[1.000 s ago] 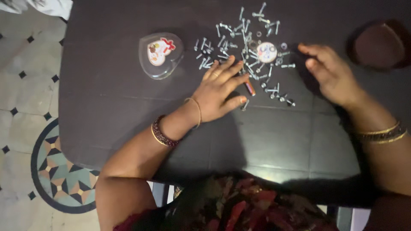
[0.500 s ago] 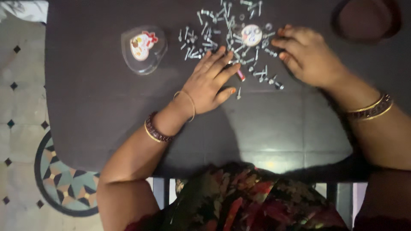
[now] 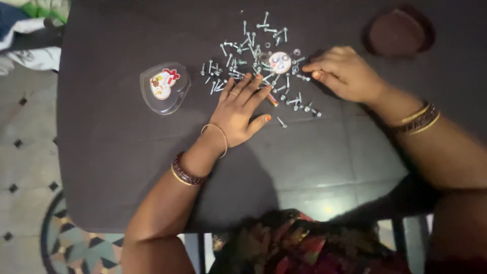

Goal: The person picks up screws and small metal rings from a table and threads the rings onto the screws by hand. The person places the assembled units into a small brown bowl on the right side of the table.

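Note:
Several small silver screws and bolts [image 3: 243, 56] lie scattered on a dark table [image 3: 127, 152]. Among them sits a small round white disc [image 3: 280, 62] with a picture on it. My left hand [image 3: 239, 111] rests flat on the table, fingers spread, fingertips touching the near edge of the screws. A small red and dark cylinder [image 3: 273, 100] lies just beside its index finger. My right hand [image 3: 345, 73] is at the right side of the pile, fingers curled and pinched close to the table; whether it holds a screw cannot be seen.
A clear heart-shaped lid [image 3: 163, 86] with a colourful sticker lies left of the screws. A round dark brown container [image 3: 398, 33] stands at the back right. Patterned floor tiles [image 3: 30, 167] show left of the table, cloth at the top left corner.
My right hand came in from the right to the edge of the screw pile and pinched its fingers. My left hand stayed flat. The camera view shifted.

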